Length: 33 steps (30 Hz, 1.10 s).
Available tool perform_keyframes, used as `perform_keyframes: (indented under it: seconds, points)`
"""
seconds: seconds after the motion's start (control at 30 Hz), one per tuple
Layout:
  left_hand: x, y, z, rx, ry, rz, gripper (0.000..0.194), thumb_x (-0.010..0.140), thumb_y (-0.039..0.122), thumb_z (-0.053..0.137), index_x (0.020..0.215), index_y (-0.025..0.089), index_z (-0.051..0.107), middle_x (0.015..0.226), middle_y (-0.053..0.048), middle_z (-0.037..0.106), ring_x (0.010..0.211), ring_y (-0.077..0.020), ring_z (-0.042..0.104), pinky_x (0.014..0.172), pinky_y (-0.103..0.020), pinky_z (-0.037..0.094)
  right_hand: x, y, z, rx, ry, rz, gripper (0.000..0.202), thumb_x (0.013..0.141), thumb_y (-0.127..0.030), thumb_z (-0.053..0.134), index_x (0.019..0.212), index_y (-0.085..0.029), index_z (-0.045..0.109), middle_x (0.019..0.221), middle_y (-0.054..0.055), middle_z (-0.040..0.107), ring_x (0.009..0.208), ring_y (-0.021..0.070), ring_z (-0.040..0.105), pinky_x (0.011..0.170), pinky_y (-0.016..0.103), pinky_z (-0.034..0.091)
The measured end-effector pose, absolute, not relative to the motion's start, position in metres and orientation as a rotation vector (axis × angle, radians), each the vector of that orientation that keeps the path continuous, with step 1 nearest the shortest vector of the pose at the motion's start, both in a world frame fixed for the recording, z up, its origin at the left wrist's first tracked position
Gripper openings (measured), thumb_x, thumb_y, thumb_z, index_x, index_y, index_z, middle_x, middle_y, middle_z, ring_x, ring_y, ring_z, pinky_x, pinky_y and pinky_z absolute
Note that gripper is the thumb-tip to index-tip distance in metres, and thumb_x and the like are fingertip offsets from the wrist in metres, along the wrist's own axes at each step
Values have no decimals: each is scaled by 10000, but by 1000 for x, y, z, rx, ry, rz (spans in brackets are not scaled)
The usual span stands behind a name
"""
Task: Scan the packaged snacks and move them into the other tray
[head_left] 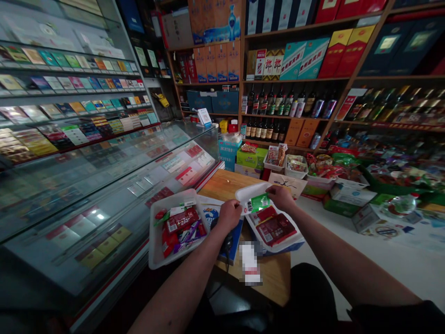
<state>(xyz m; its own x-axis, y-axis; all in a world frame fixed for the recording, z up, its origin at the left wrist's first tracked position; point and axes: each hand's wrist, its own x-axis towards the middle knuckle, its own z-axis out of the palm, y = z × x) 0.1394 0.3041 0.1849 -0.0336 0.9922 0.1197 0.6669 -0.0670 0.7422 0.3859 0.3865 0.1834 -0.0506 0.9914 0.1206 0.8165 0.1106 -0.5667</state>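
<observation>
My right hand point(281, 198) pinches the right end of a small green-and-white snack packet point(259, 202). The fingers of my left hand point(230, 216) are closed at the packet's left end; their exact grip is partly hidden. Just below the packet, a white plastic basket point(295, 239) holds dark red packets point(276, 228). To the left, another white basket point(155, 246) contains a mix of dark red, purple and green packets point(186, 227). Beneath my left forearm, a black corded device point(226, 242) lies on a blue item point(235, 243).
The baskets are on a small wooden table point(274, 273), beside a glass display counter point(114, 204). A blurred white item point(250, 264) lies near its front edge. Shelves of bottles point(278, 102) and gift boxes stand behind, with snack-filled boxes point(323, 169) on the floor at right.
</observation>
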Motion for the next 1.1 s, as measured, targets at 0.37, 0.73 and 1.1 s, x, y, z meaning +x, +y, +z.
perform_keyframes:
  seconds: [0.37,0.73,1.1]
  points:
    - [188,292,162,1621,1711,864,241,828,177,665,1065,185,703,938,-81,775,861,-206,701,784,-300,483,428,372,168,-1952,-1827,445,244,830,-179,650,1043,-167,768,962,73,777,835,182,693,749,265,467]
    - [128,268,190,1618,1680,1040,123,873,261,637,932,210,733,937,-59,779,855,-185,710,768,-285,502,360,375,186,-1800,-1944,438,223,842,-206,647,1024,-184,775,993,59,784,895,193,701,786,264,467]
    - [10,241,180,1463,1897,1162,158,845,292,656,916,180,741,899,-70,780,841,-221,718,803,-332,521,243,356,210,-1516,-2044,622,173,834,-191,655,962,-193,771,930,34,780,837,164,693,745,240,465]
